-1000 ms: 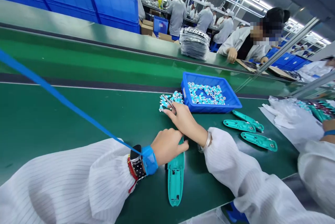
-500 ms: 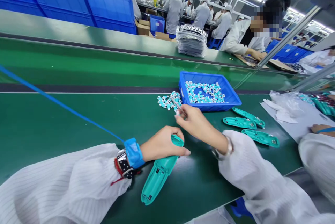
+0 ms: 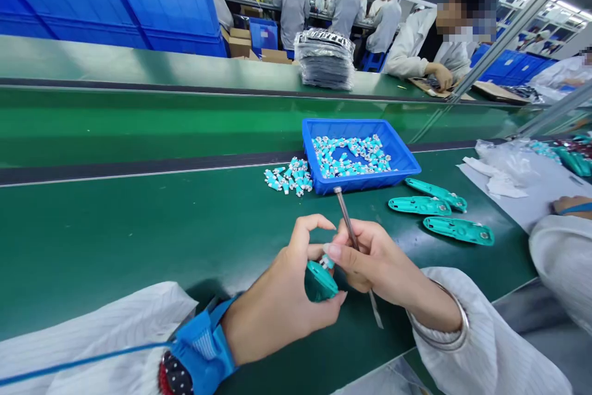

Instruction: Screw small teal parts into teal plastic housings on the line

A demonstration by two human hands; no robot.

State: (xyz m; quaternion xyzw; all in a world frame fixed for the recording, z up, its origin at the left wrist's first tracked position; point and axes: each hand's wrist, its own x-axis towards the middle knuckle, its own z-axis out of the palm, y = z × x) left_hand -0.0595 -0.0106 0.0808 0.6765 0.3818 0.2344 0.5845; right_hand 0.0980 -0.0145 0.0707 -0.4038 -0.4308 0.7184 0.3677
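My left hand point(image 3: 287, 287) is curled round a teal plastic shell point(image 3: 322, 281), tipped so that its end faces me; most of it is hidden by the hand. Close beside it, my right hand point(image 3: 377, 259) pinches a small teal-and-white part point(image 3: 327, 261) at the shell's upper edge. A slim metal rod point(image 3: 343, 207) with a flat lower end also lies in the right hand's grip. Farther off, a heap of similar small parts point(image 3: 289, 177) rests on the green work surface, touching or close to a blue bin point(image 3: 365, 184) that holds many more.
Three teal shells point(image 3: 457, 230) lie at the right of the bin. Beyond them is a white sheet point(image 3: 522, 204) with clear plastic bags point(image 3: 509, 167). A neighbour's sleeve point(image 3: 562, 259) reaches in at the right edge. Stacked grey packages point(image 3: 325, 62) stand on the far ledge.
My right hand has come back from the heap to the shell, with a small part now in its fingers. The left hand has raised and turned the shell end-on. The view has shifted slightly.
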